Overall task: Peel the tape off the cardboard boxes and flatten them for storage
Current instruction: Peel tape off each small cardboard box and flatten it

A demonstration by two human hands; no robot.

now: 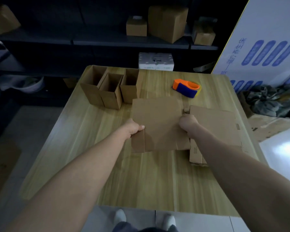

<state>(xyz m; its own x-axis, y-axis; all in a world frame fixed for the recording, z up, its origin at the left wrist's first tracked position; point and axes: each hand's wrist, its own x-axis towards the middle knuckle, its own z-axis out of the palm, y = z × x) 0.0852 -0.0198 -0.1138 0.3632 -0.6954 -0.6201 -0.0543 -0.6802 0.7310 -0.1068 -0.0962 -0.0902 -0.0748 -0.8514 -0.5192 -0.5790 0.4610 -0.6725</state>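
Gripping flattened box (159, 124) by opposite edges, left hand (134, 129) pinching left edge, right hand (188, 123) clutching right edge

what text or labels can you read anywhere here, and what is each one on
white board, far right: blue Chinese characters along its edge, too blurred to quote; print in its blue ovals is unreadable.
white foam box: dark marks, blurred.
flat cardboard stack, right side: small print near its front edge, too small to read.
held cardboard: no print visible.

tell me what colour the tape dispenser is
Orange and blue tape dispenser; the head view shows it best.
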